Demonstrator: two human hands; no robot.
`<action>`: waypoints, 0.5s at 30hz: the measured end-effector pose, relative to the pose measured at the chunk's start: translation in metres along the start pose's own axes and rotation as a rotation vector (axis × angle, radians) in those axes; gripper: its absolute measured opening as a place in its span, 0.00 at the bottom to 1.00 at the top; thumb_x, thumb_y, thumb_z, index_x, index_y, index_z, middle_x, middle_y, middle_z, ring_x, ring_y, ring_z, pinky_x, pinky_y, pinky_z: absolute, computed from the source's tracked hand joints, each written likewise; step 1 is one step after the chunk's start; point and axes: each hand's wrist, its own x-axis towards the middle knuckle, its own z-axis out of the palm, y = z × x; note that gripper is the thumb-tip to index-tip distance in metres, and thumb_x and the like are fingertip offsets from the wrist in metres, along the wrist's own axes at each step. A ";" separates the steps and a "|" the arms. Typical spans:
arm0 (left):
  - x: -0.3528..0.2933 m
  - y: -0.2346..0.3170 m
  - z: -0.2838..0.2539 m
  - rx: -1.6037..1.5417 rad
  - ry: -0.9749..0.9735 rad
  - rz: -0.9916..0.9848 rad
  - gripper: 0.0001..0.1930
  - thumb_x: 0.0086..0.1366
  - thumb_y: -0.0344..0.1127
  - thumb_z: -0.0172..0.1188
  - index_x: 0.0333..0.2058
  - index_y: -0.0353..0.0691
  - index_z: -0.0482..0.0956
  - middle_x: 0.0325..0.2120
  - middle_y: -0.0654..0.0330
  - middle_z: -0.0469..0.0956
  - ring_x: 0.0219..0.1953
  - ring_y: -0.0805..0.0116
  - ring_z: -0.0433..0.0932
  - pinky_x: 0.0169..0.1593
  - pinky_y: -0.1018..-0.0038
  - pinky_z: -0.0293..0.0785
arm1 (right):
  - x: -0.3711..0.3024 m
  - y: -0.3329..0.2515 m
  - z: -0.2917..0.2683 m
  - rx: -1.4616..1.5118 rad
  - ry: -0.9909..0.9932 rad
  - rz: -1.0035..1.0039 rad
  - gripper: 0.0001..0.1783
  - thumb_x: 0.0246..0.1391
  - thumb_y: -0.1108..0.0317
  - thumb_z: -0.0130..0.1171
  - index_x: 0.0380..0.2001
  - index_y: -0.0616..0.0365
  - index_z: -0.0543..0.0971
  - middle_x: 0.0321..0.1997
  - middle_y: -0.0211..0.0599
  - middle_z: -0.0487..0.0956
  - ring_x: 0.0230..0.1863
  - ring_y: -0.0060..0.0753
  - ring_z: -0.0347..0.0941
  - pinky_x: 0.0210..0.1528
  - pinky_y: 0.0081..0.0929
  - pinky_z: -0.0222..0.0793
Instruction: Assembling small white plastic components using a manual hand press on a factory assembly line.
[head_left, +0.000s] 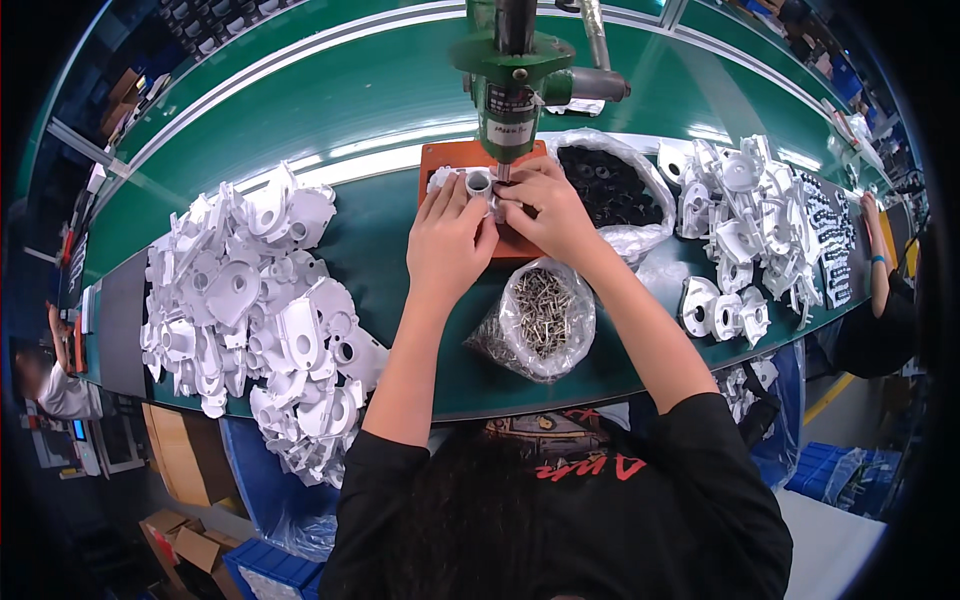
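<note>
A white plastic part (479, 183) with a round, open-topped collar sits on the orange base plate (434, 157), under the tip of a green bench machine (511, 140). My left hand (450, 235) grips the part's left side, fingers laid along it and thumb by the collar. On its right side, my right hand (550, 212) is closed, thumb and fingers curled together right by the metal tip. Whatever lies between those fingers is mostly hidden. Nearer my body, a clear bag (588, 335) holds many small metal screws or pins (541, 312).
A big heap of white plastic parts (235, 290) covers the left of the green table (400, 385). Black pieces (605, 188) fill a clear bag behind my right hand. More white parts (745, 215) lie at right. Another person's arm (877, 240) shows at far right, a person (60, 385) at far left.
</note>
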 end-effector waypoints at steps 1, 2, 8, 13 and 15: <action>0.000 0.000 -0.001 0.004 0.002 0.002 0.08 0.56 0.33 0.57 0.31 0.35 0.74 0.45 0.42 0.76 0.51 0.49 0.74 0.58 0.58 0.67 | -0.001 -0.006 -0.003 -0.032 0.001 -0.011 0.11 0.44 0.73 0.61 0.34 0.62 0.82 0.42 0.39 0.80 0.46 0.43 0.71 0.51 0.35 0.68; 0.000 0.000 -0.001 0.006 0.003 0.002 0.08 0.56 0.33 0.57 0.31 0.35 0.74 0.45 0.42 0.76 0.51 0.49 0.74 0.58 0.58 0.67 | -0.001 -0.010 -0.004 -0.065 0.002 -0.023 0.12 0.44 0.73 0.60 0.35 0.61 0.82 0.42 0.38 0.80 0.47 0.44 0.70 0.52 0.37 0.67; 0.000 0.001 0.000 0.005 0.001 0.002 0.08 0.56 0.34 0.57 0.32 0.35 0.75 0.45 0.43 0.76 0.51 0.49 0.74 0.58 0.58 0.67 | -0.007 -0.015 -0.017 -0.095 -0.063 -0.066 0.10 0.46 0.74 0.59 0.35 0.60 0.82 0.39 0.38 0.81 0.44 0.42 0.71 0.49 0.36 0.68; -0.002 0.000 -0.001 0.009 0.000 -0.005 0.08 0.56 0.34 0.57 0.32 0.36 0.75 0.46 0.43 0.76 0.52 0.49 0.74 0.58 0.58 0.66 | -0.028 -0.046 -0.037 -0.012 0.010 0.046 0.08 0.45 0.76 0.61 0.32 0.60 0.80 0.33 0.38 0.78 0.39 0.40 0.72 0.42 0.33 0.70; -0.001 0.001 0.000 0.005 -0.002 -0.004 0.08 0.56 0.33 0.57 0.32 0.36 0.74 0.46 0.43 0.76 0.52 0.49 0.74 0.58 0.58 0.66 | -0.041 -0.058 -0.045 0.021 0.054 0.070 0.08 0.44 0.77 0.61 0.31 0.60 0.80 0.31 0.37 0.76 0.37 0.39 0.73 0.40 0.32 0.70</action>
